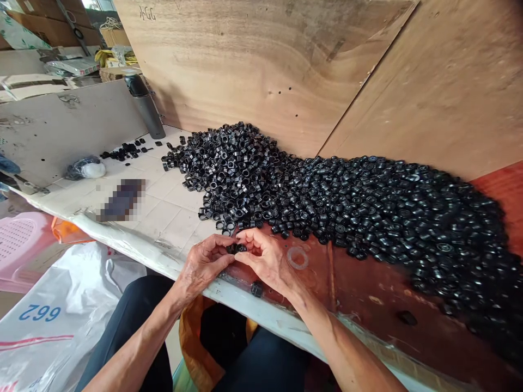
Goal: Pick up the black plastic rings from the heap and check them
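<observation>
My left hand [206,262] and my right hand [263,257] meet over the front edge of the table, fingertips almost together. Between them sit small round black plastic caps [237,249], gripped by the fingers of both hands; the fingers partly cover them, so I cannot tell how they fit together. Just beyond my fingers rises a heap of black plastic rings [232,163]. To the right it runs into a wide pile of glossy black caps [388,201]. One loose black piece [256,289] lies by the table edge, below my right hand.
A dark flask [146,109] stands at the back left, with scattered black bits [122,151] and a plastic bag [87,167] nearby. Plywood boards [253,65] wall the back. Below the edge are a white sack [73,305], a pink stool [24,245] and an orange bag [194,343].
</observation>
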The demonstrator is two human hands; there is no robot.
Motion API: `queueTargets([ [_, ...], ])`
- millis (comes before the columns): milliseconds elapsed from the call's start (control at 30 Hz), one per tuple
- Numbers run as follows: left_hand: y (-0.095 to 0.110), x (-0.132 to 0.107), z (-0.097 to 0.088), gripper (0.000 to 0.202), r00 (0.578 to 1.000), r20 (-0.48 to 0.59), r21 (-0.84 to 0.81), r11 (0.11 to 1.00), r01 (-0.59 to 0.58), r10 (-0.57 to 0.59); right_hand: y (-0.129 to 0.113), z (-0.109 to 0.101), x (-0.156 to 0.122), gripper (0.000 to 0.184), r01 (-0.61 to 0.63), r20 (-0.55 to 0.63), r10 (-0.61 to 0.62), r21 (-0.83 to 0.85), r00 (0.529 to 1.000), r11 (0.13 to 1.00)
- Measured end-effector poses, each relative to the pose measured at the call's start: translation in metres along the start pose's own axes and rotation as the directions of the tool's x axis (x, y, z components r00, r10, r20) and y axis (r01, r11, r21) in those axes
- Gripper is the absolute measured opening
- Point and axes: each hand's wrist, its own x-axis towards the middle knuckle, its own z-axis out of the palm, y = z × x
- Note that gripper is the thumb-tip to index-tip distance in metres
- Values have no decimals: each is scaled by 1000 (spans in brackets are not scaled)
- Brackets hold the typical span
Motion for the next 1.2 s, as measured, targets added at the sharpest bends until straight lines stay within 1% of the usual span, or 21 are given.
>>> queueTargets([
  [67, 1, 0, 0, 26, 999, 9, -33, 999, 39, -38, 1, 0, 0, 20, -26, -4, 26, 6, 1000, 1000],
  [100, 1, -1, 0, 27, 999, 2, -52, 997, 51, -51, 1, 0, 0, 18, -18, -7, 18, -2, 1000, 1000],
  [200, 2, 0, 0, 26, 998, -29, -97, 994, 55, -58, 1, -1, 0, 16, 66, -5, -66, -14, 998, 998],
  [333, 2, 1, 0, 26, 999, -30, -124, 992, 28, -32, -4, -3, -2, 26, 169, 34, -168, -47, 985, 984],
  [433, 2, 1, -1, 24, 999, -36, -130, 992, -7, 2, -6, -4, -3, 28, 219, 54, -215, -68, 975, 973],
  [567, 0, 0, -4, 20, 998, -30, -59, 997, -58, 56, -3, -3, -4, 18, 192, -8, -193, -90, 981, 977],
  [633, -3, 0, -6, 21, 996, -21, -10, 996, -86, 86, -2, -2, -3, 13, 194, -7, -196, -101, 981, 976],
  [833, -10, -1, -10, 21, 990, -17, 57, 988, -142, 143, 1, -1, -3, 9, 235, 3, -237, -119, 972, 965],
  [900, -9, -1, -9, 21, 987, -16, 53, 986, -159, 160, 3, 1, -5, 9, 236, -15, -239, -110, 971, 966],
  [1000, -4, 0, -8, 20, 982, -12, 43, 982, -186, 187, 7, 4, -6, 14, 225, -29, -230, -121, 973, 967],
  [1100, -2, 0, -8, 18, 980, -22, 68, 978, -197, 199, 9, 4, -7, 9, 267, 3, -271, -182, 962, 946],
  [1200, -2, 1, -8, 19, 979, -33, 78, 977, -198, 201, 9, 3, -5, 9, 330, 18, -333, -208, 943, 921],
])
